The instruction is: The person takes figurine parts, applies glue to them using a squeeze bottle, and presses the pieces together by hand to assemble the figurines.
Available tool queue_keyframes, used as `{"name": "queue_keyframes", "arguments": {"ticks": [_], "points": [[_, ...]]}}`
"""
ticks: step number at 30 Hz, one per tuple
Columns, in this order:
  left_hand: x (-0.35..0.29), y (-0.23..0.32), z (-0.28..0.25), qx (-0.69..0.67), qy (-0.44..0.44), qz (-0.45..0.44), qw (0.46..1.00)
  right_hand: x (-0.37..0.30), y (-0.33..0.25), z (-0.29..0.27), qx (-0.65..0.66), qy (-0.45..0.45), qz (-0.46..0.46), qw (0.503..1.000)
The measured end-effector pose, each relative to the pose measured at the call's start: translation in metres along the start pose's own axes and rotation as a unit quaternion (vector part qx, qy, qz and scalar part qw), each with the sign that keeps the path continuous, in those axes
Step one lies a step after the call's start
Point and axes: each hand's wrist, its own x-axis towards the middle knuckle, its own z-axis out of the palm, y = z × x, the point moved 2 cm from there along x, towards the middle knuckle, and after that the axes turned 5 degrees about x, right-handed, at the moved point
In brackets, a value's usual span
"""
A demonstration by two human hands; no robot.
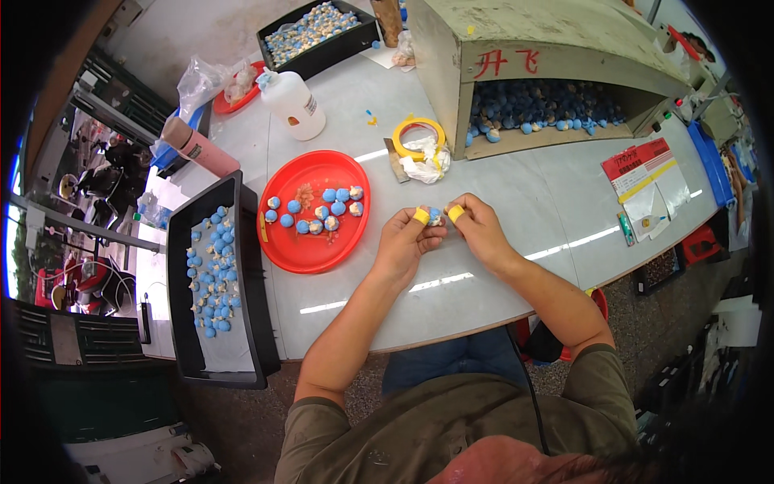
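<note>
Red hand-painted characters are marking the cream box (556,58), beyond and right of the red plate (302,252); a small label is sticking on the white bottle (292,103) behind the plate; a printed red-and-white card (637,167) is lying far right of it. About thirteen blue balls (322,212) are sitting on the plate; dozens more are lying in the black tray (255,306) left of it, too crowded to count. Just right of the plate, the left hand (407,239) is pinching one blue-and-white ball (435,214). Farther right, the right hand (482,230) is facing it, thumb and finger bunching close; can't tell if they're gripping anything. Both forearms are angling inward.
</note>
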Motion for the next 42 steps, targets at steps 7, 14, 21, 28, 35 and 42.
{"name": "queue_keyframes", "arguments": {"ticks": [7,14,21,28,35,42], "points": [[0.002,-0.002,0.001,0.062,0.029,0.106,0.992,-0.005,-0.016,0.006,0.065,-0.062,0.092,0.992],[0.001,0.006,-0.003,0.154,-0.017,0.09,0.984,0.01,-0.007,-0.014,0.079,-0.115,0.055,0.989],[0.005,0.0,-0.006,0.195,-0.021,0.107,0.975,0.007,-0.018,-0.015,-0.015,-0.151,0.053,0.987],[0.001,0.0,-0.003,0.264,0.001,0.163,0.951,0.008,-0.011,-0.016,-0.017,-0.17,0.062,0.983],[0.004,-0.01,-0.006,0.285,0.021,0.17,0.943,0.007,-0.009,-0.014,-0.025,-0.161,0.06,0.985],[0.004,-0.011,-0.007,0.299,0.023,0.177,0.937,0.007,-0.008,-0.013,-0.021,-0.157,0.051,0.986]]}}
